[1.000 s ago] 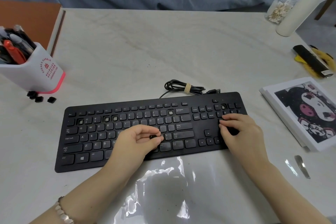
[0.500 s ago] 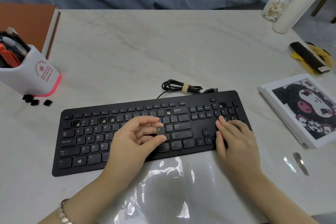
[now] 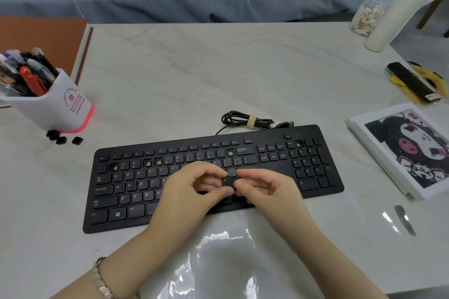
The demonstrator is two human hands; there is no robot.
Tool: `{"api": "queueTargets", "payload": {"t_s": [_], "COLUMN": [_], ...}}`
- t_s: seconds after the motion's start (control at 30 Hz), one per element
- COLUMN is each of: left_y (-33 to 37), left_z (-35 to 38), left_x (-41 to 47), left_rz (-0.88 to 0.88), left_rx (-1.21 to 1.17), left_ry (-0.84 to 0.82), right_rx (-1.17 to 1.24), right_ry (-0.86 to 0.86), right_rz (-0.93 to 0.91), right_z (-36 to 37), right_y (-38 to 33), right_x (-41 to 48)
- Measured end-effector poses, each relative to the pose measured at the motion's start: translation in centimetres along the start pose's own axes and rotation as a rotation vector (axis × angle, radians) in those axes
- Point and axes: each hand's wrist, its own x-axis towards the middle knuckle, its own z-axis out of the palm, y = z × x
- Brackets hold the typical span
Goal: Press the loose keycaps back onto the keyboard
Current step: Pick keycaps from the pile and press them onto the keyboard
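Mid-keyboard (image 3: 126, 198), left hand (image 3: 192, 193), right hand (image 3: 269, 189) pinching keycap (image 3: 228, 181)

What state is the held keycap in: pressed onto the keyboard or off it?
Off: the left hand and right hand pinch the keycap, tilted, between them over the keyboard.

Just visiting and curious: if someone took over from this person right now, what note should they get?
Hands: left hand and right hand both pinch one keycap above the keyboard.
Other loose keycaps lie beside the pen holder.
Done: most keys in place.
Left: five bare sockets show; seat the held keycap, then fetch the others.
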Motion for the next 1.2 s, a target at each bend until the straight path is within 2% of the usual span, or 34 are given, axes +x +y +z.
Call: {"api": "queueTargets", "payload": {"t_s": [0.13, 0.37, 0.47, 0.53, 0.63, 0.77, 0.9, 1.03, 1.2], "left_y": [-0.2, -1.2, -2.7, -3.7, -4.0, -4.6, -4.6, -4.7, -4.8], "left_z": [0.3, 2.0, 2.5, 2.7, 2.7, 2.6, 2.6, 2.6, 2.6], "left_x": [0.1, 0.9, 2.5, 3.6, 4.5, 4.6, 4.6, 4.6, 4.6], "left_rz": [0.092, 0.239, 0.492, 0.569, 0.457, 0.393, 0.400, 0.409, 0.416], "left_rx": [0.070, 0.223, 0.560, 0.806, 1.051, 1.161, 1.179, 1.194, 1.200], "left_ry": [-0.051, -0.113, -0.048, -0.014, -0.020, -0.064, -0.053, -0.054, -0.043], "right_rx": [0.072, 0.146, 0.204, 0.175, -0.066, -0.338, -0.630, -0.632, -0.528], "right_ry": [-0.048, 0.009, 0.108, 0.154, 0.282, 0.404, 0.332, 0.191, 0.130], "right_rz": [0.063, 0.116, 0.163, 0.166, 0.117, -0.031, -0.111, -0.081, -0.046], "right_z": [0.2, -1.8, -3.7, -5.2, -7.7, -10.4, -12.0, -12.4, -12.4], "right_y": [-0.4, -0.1, -0.2, -0.1, 0.0, -0.5, -0.9, -0.8, -0.6], "right_x": [0.1, 0.1, 0.7, 1.2, 2.4, 4.4, 6.3, 7.9, 8.9]}}
